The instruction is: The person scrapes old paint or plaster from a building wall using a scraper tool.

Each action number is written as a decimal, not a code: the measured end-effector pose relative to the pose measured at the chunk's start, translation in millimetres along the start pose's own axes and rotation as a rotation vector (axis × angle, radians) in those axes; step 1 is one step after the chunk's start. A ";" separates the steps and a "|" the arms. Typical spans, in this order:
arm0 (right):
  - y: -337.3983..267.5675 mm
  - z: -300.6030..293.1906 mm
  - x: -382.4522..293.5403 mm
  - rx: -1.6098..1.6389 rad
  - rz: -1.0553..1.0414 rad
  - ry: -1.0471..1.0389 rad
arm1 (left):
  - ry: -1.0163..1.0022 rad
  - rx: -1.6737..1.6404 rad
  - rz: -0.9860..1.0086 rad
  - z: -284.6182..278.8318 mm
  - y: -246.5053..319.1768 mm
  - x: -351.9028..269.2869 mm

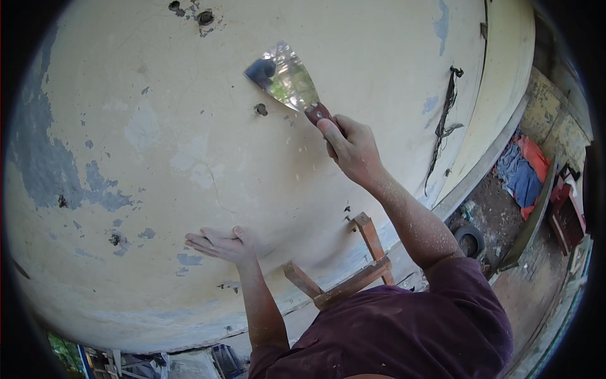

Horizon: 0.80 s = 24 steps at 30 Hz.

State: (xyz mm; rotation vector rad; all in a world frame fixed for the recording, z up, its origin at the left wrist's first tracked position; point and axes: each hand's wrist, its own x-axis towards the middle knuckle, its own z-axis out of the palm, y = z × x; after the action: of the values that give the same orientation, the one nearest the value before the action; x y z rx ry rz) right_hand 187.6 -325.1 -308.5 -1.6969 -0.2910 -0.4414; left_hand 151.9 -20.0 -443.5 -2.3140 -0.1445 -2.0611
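In my right hand (352,149) is a scraper with a wide, shiny metal blade (291,78) and a dark red handle (319,112). The blade points up and to the left over the cream painted wall (265,189); whether its edge touches the wall I cannot tell. Pale flakes show against the wall below the tool. My left hand (227,244) lies lower on the left, fingers extended, against or very near the wall, holding nothing. Pale dust specks cover my right forearm. Grey patches (47,156) show where paint is gone on the left.
A wooden ladder or frame (352,284) leans at the wall before my body. Plugs or holes (206,18) dot the wall. A dark stringy strand (442,128) hangs at right. Beyond lie blue and red cloths (513,166), a tire (468,240) and a long curved board (528,237).
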 end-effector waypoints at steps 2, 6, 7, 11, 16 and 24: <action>-0.6 -3.7 7.5 0.036 0.011 0.012 | 0.005 -0.022 0.006 3.9 5.2 0.0; 76.9 10.1 -43.8 0.261 0.178 0.058 | 0.020 0.019 0.018 -8.3 1.2 2.5; 110.3 11.8 -69.9 0.277 0.234 0.089 | 0.026 0.007 0.019 -6.7 0.3 4.1; 135.2 -6.0 -94.9 0.355 0.345 0.147 | 0.030 -0.001 0.010 3.4 7.2 6.0; 20.7 -42.7 9.1 0.302 0.144 0.072 | 0.030 0.019 -0.003 -2.8 -0.4 -1.0; 129.5 1.6 -91.9 0.235 0.277 0.148 | 0.020 -0.025 -0.015 4.2 7.9 -0.6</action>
State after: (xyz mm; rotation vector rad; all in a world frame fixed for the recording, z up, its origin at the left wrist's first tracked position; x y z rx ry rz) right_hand 161.7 -340.8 -464.4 -1.4400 0.0030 -0.3113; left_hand 156.7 -27.6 -444.3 -2.3134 -0.1367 -2.1047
